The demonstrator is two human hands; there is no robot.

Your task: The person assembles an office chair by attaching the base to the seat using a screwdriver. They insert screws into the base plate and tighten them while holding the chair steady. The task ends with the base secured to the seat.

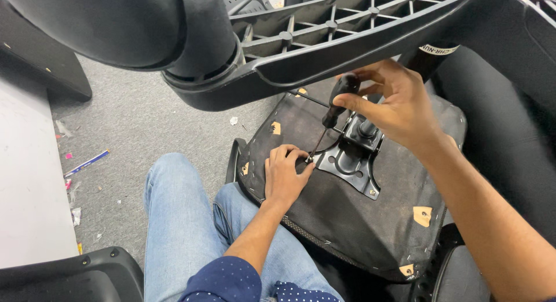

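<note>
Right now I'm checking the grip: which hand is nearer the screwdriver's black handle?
Right. The right hand wraps the screwdriver handle; the left hand rests lower on the seat underside, by the tip.

One head camera looks steeply down, close over the upturned chair seat (347, 215) on the lap

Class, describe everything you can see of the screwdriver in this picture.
The screwdriver has a thick, dark, glossy handle, seemingly plastic, and a thin metal shaft. It slants down and to the left. The right hand grips the handle from above. Its tip meets a corner of the black metal plate on the upturned seat's dark fabric underside, where the left hand's fingertips steady it.
</note>
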